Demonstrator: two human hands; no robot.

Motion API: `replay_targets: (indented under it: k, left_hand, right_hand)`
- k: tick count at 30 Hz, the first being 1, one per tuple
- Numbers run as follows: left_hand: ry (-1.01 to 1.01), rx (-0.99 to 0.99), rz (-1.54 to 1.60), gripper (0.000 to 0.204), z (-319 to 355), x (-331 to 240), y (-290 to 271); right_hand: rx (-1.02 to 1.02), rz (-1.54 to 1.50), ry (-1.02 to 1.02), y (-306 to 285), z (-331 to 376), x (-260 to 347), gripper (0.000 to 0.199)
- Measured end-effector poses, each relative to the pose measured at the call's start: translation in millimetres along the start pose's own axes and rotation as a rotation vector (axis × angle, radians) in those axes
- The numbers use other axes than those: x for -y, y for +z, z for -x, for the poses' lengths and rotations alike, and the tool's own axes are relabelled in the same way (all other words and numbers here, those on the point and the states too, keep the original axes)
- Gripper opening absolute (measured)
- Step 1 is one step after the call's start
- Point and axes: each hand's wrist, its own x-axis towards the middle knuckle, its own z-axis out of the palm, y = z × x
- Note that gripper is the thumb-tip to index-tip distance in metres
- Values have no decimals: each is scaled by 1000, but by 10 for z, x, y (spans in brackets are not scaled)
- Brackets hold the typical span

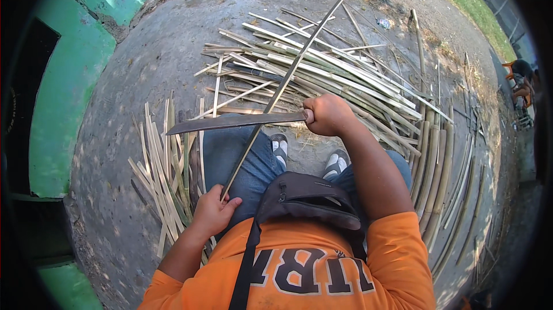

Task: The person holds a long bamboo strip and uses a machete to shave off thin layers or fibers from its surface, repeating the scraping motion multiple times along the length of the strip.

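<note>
My left hand grips the near end of a long thin bamboo strip that runs up and away to the right over my lap. My right hand is closed on the handle of a long flat machete. Its blade points left and lies across the strip above my left knee. I sit with blue jeans, grey sandals and a dark bag on my lap.
A heap of split bamboo strips lies on the concrete ground ahead. Shorter strips lie at my left, curved wider slats at my right. A green wall stands at the left. Another person is at the far right.
</note>
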Motion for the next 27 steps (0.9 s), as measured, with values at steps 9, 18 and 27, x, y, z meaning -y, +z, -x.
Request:
replay_targets:
  k: [9,18,27]
  left_hand:
    - [-19,28,-1,39,8,-92,-51]
    - [-5,18,-28,40,11,-153,-63]
    - [-21,109,105,40,-2,-47,-132]
  right_hand:
    - [-6,-19,78,39,2,-120,21]
    - [-57,-15,76,-1,36,-174,20]
    - [-85,71,13,-314,302,-83,12]
